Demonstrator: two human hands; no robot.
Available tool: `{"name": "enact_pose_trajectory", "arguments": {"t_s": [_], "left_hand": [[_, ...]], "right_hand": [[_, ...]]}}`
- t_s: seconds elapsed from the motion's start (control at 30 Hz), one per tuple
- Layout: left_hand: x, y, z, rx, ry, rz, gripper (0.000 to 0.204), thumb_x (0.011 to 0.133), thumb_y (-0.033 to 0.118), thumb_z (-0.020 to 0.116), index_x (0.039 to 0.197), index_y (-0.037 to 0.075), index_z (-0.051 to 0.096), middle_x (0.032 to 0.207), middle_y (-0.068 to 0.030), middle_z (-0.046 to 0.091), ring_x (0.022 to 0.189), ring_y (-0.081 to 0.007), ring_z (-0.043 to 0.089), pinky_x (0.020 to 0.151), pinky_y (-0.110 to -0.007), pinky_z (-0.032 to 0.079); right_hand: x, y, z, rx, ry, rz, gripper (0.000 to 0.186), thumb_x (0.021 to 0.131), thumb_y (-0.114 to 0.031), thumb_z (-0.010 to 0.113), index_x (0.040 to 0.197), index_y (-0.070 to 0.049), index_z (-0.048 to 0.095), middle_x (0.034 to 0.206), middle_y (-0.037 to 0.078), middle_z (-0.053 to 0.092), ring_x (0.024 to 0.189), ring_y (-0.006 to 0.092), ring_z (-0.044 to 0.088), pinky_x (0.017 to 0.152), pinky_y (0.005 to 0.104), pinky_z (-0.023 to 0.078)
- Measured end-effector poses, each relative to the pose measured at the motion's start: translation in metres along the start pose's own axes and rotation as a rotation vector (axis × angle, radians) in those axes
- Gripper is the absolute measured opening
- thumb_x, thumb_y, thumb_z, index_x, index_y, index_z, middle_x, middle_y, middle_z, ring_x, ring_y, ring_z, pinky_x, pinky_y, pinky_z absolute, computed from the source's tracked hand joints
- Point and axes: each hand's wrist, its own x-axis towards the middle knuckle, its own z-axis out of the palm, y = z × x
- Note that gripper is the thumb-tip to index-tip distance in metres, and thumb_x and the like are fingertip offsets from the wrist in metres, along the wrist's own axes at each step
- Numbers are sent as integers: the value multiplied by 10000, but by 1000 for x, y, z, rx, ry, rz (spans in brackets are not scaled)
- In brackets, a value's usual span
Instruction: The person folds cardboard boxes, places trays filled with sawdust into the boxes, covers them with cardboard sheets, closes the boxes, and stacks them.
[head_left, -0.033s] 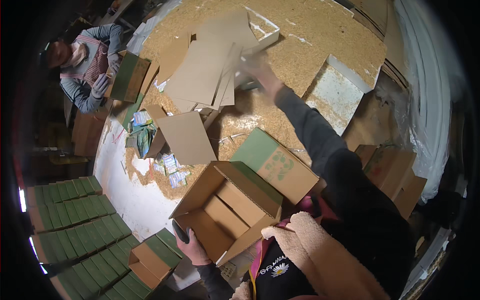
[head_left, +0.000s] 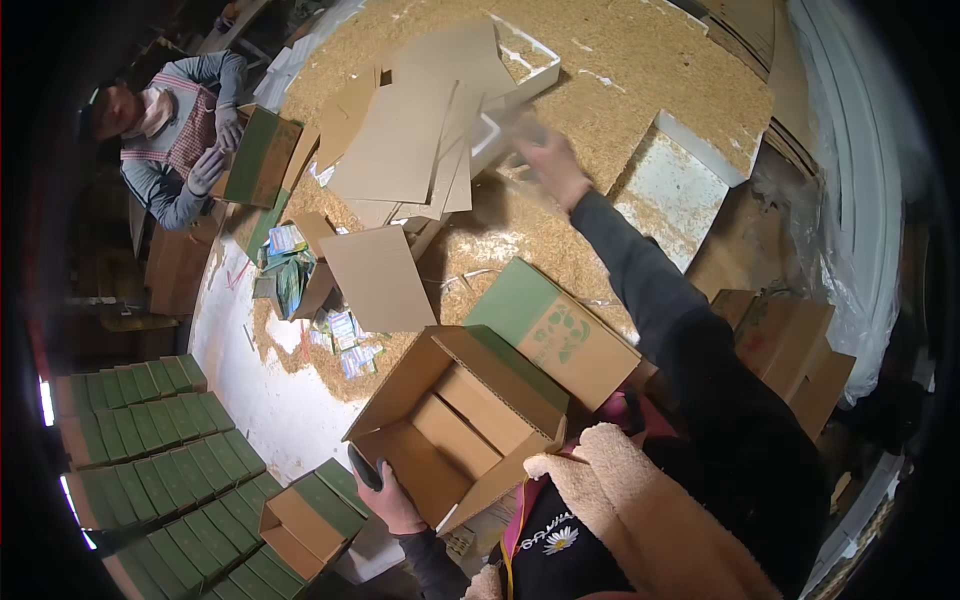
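Note:
My left hand [head_left: 392, 500], with a dark covering on the thumb, grips the lower left edge of an open cardboard box [head_left: 440, 432]. The box tilts towards me, its inside bare cardboard with a seam along the bottom. My right arm reaches across the table, and my right hand [head_left: 548, 160] is smeared by motion beside a stack of flat cardboard sheets [head_left: 400, 150]. Whether its fingers hold anything I cannot make out. A pale-edged white piece [head_left: 488, 140] lies close to those fingers. Behind the open box rests a green and brown carton [head_left: 555, 335].
Wood shavings [head_left: 640, 60] cover much of the table around a white tray [head_left: 680, 180]. A small box of colourful packets [head_left: 287, 270] stands left of a loose sheet [head_left: 380, 275]. Rows of green-topped cartons [head_left: 170, 470] fill the lower left. A co-worker [head_left: 180, 130] handles another box.
My right hand has shifted slightly to the right and nearer, away from the sheets, uncovering more of the white piece. My left hand and the open box have hardly moved.

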Motion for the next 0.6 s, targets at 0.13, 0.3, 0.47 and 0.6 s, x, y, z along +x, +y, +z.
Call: {"name": "enact_pose_trajectory", "arguments": {"t_s": [0.13,0.3,0.47,0.6], "left_hand": [[-6,6,6,-27,-13,-118,485,820,-51,534,1296,-21,447,1124,-100,582,953,-170,572,834,-272,466],[-12,5,5,-150,-1,-185,547,817,-79,473,1354,-42,369,1313,-134,477,1147,-184,483,959,-275,382],[-15,2,10,-55,-30,-205,506,841,-52,495,1337,-25,398,1204,-104,541,1020,-167,537,885,-269,432],[-20,-7,6,-78,13,-214,506,848,-46,498,1342,-7,398,1130,-91,572,940,-150,551,831,-263,452]], "right_hand": [[-11,127,-137,-1061,716,54,710,870,-503,479,1369,-20,337,1300,271,402,1214,374,396,1019,423,318],[-11,115,-81,-720,752,388,790,871,-551,450,1415,-19,234,1396,284,291,1299,418,275,1066,464,227],[-21,60,-114,-453,705,13,687,871,-319,576,1349,89,299,1370,271,372,1281,331,368,1051,333,279],[-92,-24,-154,-547,463,-398,585,878,-137,564,1356,78,303,1373,216,400,1281,264,381,1059,296,267]]}}
